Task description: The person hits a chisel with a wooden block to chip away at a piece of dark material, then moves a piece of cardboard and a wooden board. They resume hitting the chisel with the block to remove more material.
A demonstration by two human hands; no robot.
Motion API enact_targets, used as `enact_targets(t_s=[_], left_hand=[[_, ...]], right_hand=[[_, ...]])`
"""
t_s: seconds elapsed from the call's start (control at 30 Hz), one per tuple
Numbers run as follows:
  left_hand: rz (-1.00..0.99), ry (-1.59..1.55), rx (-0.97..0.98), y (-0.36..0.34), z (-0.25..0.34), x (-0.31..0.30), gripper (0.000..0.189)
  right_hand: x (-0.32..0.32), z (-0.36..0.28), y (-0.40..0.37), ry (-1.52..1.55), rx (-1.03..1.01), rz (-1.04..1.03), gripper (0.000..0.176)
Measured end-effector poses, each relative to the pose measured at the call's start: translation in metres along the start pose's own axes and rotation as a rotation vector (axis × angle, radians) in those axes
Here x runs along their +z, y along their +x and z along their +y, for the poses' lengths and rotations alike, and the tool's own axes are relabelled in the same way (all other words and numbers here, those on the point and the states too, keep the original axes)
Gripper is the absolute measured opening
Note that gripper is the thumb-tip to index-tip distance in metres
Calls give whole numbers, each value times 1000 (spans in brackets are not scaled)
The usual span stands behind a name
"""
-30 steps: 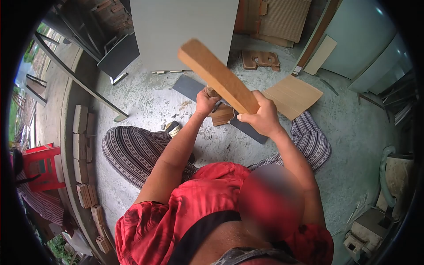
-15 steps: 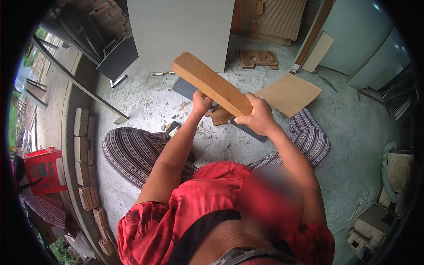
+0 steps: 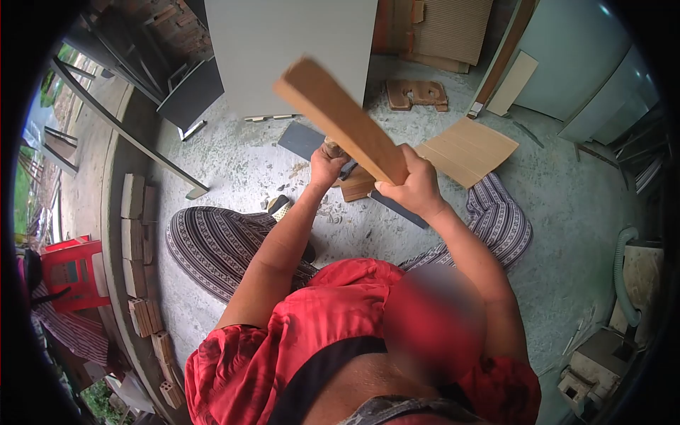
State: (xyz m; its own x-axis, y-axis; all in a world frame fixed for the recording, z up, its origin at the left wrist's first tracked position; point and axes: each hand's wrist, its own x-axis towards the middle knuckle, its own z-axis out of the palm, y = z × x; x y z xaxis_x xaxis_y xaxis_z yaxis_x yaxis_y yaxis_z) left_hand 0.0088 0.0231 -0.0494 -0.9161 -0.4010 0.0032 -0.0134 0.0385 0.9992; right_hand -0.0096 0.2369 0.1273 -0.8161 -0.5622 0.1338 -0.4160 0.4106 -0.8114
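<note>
My right hand [image 3: 416, 185] is closed round the lower end of a thick wooden block [image 3: 347, 120], which slants up and to the left. My left hand [image 3: 326, 164] is wrapped round a short chisel [image 3: 331, 145], whose pale handle top shows above the fist. The chisel's lower part is mostly hidden. Between and below my hands, a brown piece of wood [image 3: 357, 187] sits on the floor over a dark board [image 3: 301, 139]. The raised block hides part of both.
Chips and scraps lie on the concrete floor [image 3: 234, 159]. My legs in patterned trousers [image 3: 219, 244] are spread to both sides. A cardboard sheet [image 3: 469, 151] lies to the right, with a carved wooden piece [image 3: 418, 95] farther back. Bricks [image 3: 133, 237] line the left edge.
The wooden block has tilted more steeply, with its far end raised and blurred by motion. More of the chisel's handle top shows over my left hand, which stays in place.
</note>
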Motion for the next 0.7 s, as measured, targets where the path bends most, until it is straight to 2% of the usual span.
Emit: enact_targets(t_s=[0.03, 0.1, 0.17, 0.23, 0.27, 0.3, 0.37, 0.4, 0.43, 0.5, 0.53, 0.57, 0.63, 0.67, 0.7], left_hand=[[-5, 0, 4, -1, 4, 1, 22], [-10, -12, -49, -2, 9, 1, 22], [17, 2, -34, 1, 8, 2, 23], [51, 19, -36, -3, 6, 0, 23], [48, 27, -40, -2, 5, 0, 23], [41, 37, -43, -1, 5, 1, 23], [49, 36, -17, 1, -3, 1, 23], [47, 47, -24, 2, -7, 0, 23], [45, 59, -31, 1, -5, -2, 23], [36, 81, -37, -3, 7, -3, 23], [28, 95, -43, -4, 11, -1, 23], [21, 94, -41, -4, 10, 1, 23], [153, 304, 77, 0, 10, 1, 22], [75, 196, 12, -1, 8, -2, 21], [79, 196, 8, -3, 8, -3, 21]], right_hand=[[4, 7, 1, -1, 0, 7, 45], [5, 11, 4, -296, 173, -178, 45], [-1, 5, 7, -274, 187, -180, 45], [-10, -5, 6, -28, 142, -122, 43], [-12, -8, 5, 118, 55, -77, 41], [-16, -19, 4, 119, 57, -80, 41], [-20, -42, 4, 312, -123, 97, 42], [-11, -31, 4, 333, -171, 144, 50], [-5, -18, 2, 337, -172, 148, 50], [3, 7, -2, -28, -5, -26, 47], [7, 14, 1, -278, 144, -185, 47], [7, 19, 1, -280, 148, -179, 47], [7, 14, 4, -277, 176, -241, 47], [6, 10, 3, -258, 196, -228, 48], [4, 6, 3, -258, 195, -234, 48]])
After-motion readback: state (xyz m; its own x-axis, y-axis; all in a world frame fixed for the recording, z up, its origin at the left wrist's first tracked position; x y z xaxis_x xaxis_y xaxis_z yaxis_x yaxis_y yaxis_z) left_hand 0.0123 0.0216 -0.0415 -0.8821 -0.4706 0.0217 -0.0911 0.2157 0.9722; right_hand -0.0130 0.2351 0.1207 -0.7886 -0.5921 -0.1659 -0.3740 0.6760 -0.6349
